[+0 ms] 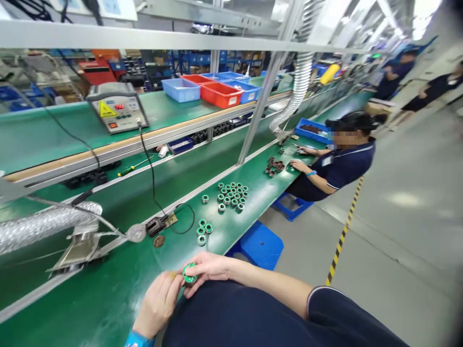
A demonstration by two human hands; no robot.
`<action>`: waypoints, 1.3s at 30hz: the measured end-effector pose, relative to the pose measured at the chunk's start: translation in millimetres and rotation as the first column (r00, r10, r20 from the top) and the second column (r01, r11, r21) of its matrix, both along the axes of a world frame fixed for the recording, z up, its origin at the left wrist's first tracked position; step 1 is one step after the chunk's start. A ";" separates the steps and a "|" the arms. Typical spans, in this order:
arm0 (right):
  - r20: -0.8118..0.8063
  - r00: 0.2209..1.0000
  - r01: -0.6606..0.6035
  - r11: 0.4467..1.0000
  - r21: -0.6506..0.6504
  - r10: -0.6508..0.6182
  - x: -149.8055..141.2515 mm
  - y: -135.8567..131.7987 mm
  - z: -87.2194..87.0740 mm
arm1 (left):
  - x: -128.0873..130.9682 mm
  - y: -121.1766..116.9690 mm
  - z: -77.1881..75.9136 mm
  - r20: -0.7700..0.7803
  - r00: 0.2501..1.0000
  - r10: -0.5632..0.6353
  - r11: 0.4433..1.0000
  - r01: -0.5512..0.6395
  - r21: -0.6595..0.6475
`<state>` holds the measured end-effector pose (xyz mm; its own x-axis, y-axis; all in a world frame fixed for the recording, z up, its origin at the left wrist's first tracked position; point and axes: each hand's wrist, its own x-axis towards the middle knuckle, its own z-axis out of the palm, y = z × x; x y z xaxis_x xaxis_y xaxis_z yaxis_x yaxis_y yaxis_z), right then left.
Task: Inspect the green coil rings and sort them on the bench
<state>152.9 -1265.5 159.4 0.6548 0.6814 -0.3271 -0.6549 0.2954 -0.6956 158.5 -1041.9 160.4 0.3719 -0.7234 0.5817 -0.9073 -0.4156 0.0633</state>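
At the near edge of the bench, my right hand (210, 267) grips a small ring-shaped motor stator (190, 276) with a green top face, its thumb lying over the top. My left hand (161, 299) has its fingertips pinched against the stator's left side; the exact contact is partly hidden. Just beyond my hands is a small group of similar green-topped stators (201, 230). Farther right, a larger cluster of them (233, 196) stands on the green bench top (249, 226). A round brown disc (159, 241) lies left of the small group.
A soldering station (117, 108) stands on the upper shelf, beside blue and red bins (220, 95). A silver duct (47, 224) and a black cable (154, 178) are at left. A co-worker (340, 156) sits farther along, near dark red parts (275, 166). A blue stool (260, 246) stands below the bench.
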 end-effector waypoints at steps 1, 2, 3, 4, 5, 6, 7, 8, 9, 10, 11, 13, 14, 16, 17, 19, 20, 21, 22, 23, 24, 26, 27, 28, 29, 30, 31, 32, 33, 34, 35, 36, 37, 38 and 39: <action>0.067 0.997 0.037 0.998 -0.055 -0.034 -0.1 0.3 -0.7 | 0.0 -5.1 -0.7 -0.076 0.996 0.042 0.999 -0.044 -0.028; 0.179 0.980 0.112 0.984 -0.139 -0.086 -0.3 0.3 -0.2 | -0.8 -11.3 -2.7 -0.195 0.976 0.100 0.992 -0.113 -0.059; 0.322 0.937 0.215 0.949 -0.231 -0.134 -0.3 -0.3 1.6 | -2.2 -18.1 -6.1 -0.350 0.923 0.159 0.976 -0.200 -0.085; 0.467 0.871 0.323 0.894 -0.309 -0.153 -0.3 -1.6 4.5 | -3.9 -25.0 -10.5 -0.531 0.824 0.196 0.951 -0.292 -0.102; 0.583 0.800 0.415 0.834 -0.363 -0.145 -0.2 -3.8 8.4 | -5.6 -31.6 -15.7 -0.719 0.669 0.188 0.923 -0.370 -0.102; 0.657 0.744 0.477 0.786 -0.392 -0.124 0.1 -6.7 12.7 | -6.9 -37.3 -20.7 -0.875 0.465 0.138 0.896 -0.435 -0.090; 0.693 0.712 0.510 0.759 -0.405 -0.109 0.5 -10.4 16.9 | -7.5 -42.0 -24.9 -0.966 0.250 0.060 0.871 -0.486 -0.072; 0.703 0.703 0.523 0.748 -0.408 -0.109 1.0 -14.4 20.6 | -7.4 -45.5 -27.3 -0.997 0.071 -0.020 0.849 -0.526 -0.055; 0.700 0.704 0.529 0.745 -0.407 -0.118 1.6 -18.6 23.2 | -6.4 -47.8 -27.3 -0.996 -0.044 -0.080 0.830 -0.557 -0.043; 0.696 0.705 0.539 0.740 -0.402 -0.135 2.0 -22.7 24.6 | -5.0 -49.1 -24.5 -0.990 -0.090 -0.113 0.815 -0.578 -0.040; 0.691 0.706 0.549 0.736 -0.396 -0.154 2.1 -26.2 24.5 | -3.5 -49.8 -18.7 -0.990 -0.078 -0.117 0.813 -0.580 -0.051; 0.668 0.723 0.540 0.749 -0.383 -0.179 0.4 -30.1 19.8 | -1.3 -50.8 -0.7 -0.996 0.022 -0.081 0.866 -0.493 -0.081; 0.645 0.741 0.522 0.766 -0.376 -0.188 -1.4 -30.0 15.6 | -0.5 -51.7 9.4 -0.995 0.076 -0.066 0.900 -0.425 -0.093; 0.574 0.794 0.460 0.814 -0.353 -0.200 -5.5 -26.3 5.4 | 2.1 -54.1 25.0 -0.985 0.170 -0.039 0.934 -0.344 -0.096; 0.518 0.827 0.426 0.843 -0.327 -0.217 -7.2 -23.5 0.2 | 4.5 -55.2 28.7 -0.982 0.180 -0.052 0.932 -0.345 -0.113; 0.357 0.888 0.380 0.900 -0.215 -0.290 -8.4 -18.4 -7.9 | 10.2 -55.5 28.0 -0.982 0.139 -0.129 0.912 -0.371 -0.173; 0.278 0.906 0.369 0.916 -0.156 -0.318 -8.2 -16.6 -10.3 | 12.4 -55.0 25.2 -0.979 0.133 -0.157 0.895 -0.400 -0.198; 0.208 0.918 0.365 0.925 -0.105 -0.338 -7.8 -15.5 -11.7 | 13.6 -54.3 22.1 -0.975 0.136 -0.177 0.882 -0.418 -0.218; 0.158 0.924 0.363 0.929 -0.071 -0.349 -7.5 -14.8 -12.2 | 13.7 -53.8 19.3 -0.971 0.153 -0.182 0.875 -0.425 -0.231; 0.136 0.927 0.358 0.932 -0.057 -0.348 -7.4 -14.5 -12.1 | 13.0 -53.5 17.3 -0.967 0.184 -0.174 0.876 -0.420 -0.237; 0.125 0.929 0.356 0.933 -0.054 -0.347 -7.5 -14.4 -11.9 | 11.9 -53.4 16.2 -0.962 0.220 -0.159 0.883 -0.404 -0.239; 0.121 0.930 0.357 0.931 -0.071 -0.347 -7.7 -14.0 -11.7 | 10.0 -53.5 15.9 -0.944 0.306 -0.126 0.899 -0.368 -0.239; 0.123 0.930 0.358 0.930 -0.081 -0.347 -7.6 -13.7 -11.8 | 9.7 -53.5 16.1 -0.932 0.346 -0.113 0.903 -0.354 -0.241; 0.126 0.930 0.357 0.930 -0.088 -0.345 -7.3 -13.3 -12.0 | 10.0 -53.4 16.3 -0.919 0.380 -0.104 0.906 -0.346 -0.246; 0.129 0.931 0.355 0.930 -0.094 -0.342 -6.8 -12.7 -12.1 | 10.9 -53.4 16.3 -0.910 0.402 -0.101 0.906 -0.340 -0.251; 0.133 0.931 0.354 0.930 -0.100 -0.340 -6.1 -12.1 -12.0 | 12.0 -53.5 15.9 -0.905 0.413 -0.104 0.905 -0.339 -0.259; 0.139 0.930 0.355 0.929 -0.105 -0.340 -5.3 -11.5 -11.9 | 13.4 -54.0 15.1 -0.907 0.406 -0.114 0.899 -0.347 -0.268; 0.146 0.929 0.358 0.927 -0.113 -0.341 -4.5 -10.8 -11.6 | 14.7 -54.9 13.9 -0.916 0.379 -0.129 0.886 -0.371 -0.278; 0.154 0.927 0.361 0.924 -0.123 -0.342 -3.7 -10.1 -11.5 | 15.7 -56.4 12.2 -0.930 0.335 -0.153 0.864 -0.411 -0.291; 0.162 0.925 0.367 0.921 -0.133 -0.345 -3.0 -9.5 -11.5 | 16.5 -58.4 10.3 -0.942 0.278 -0.188 0.835 -0.460 -0.303; 0.169 0.924 0.368 0.919 -0.140 -0.344 -2.5 -8.8 -11.9 | 16.7 -60.8 8.2 -0.948 0.221 -0.227 0.800 -0.513 -0.311; 0.173 0.924 0.366 0.919 -0.143 -0.341 -2.1 -8.2 -12.5 | 16.2 -63.4 6.2 -0.949 0.175 -0.261 0.766 -0.561 -0.314; 0.174 0.924 0.366 0.920 -0.139 -0.342 -1.8 -7.6 -13.5 | 15.1 -65.8 4.2 -0.948 0.151 -0.281 0.738 -0.597 -0.314; 0.167 0.922 0.372 0.919 -0.129 -0.350 -1.6 -7.0 -14.6 | 13.3 -67.7 2.4 -0.947 0.161 -0.277 0.717 -0.622 -0.315; 0.151 0.918 0.384 0.916 -0.113 -0.366 -1.3 -6.4 -15.7 | 10.8 -68.6 0.7 -0.947 0.209 -0.242 0.702 -0.636 -0.320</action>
<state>151.6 -1271.9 143.7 0.8948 0.3314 -0.2992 -0.4201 0.3977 -0.8157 169.3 -1110.5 161.1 0.9700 -0.2085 -0.1251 0.1215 -0.0300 0.9921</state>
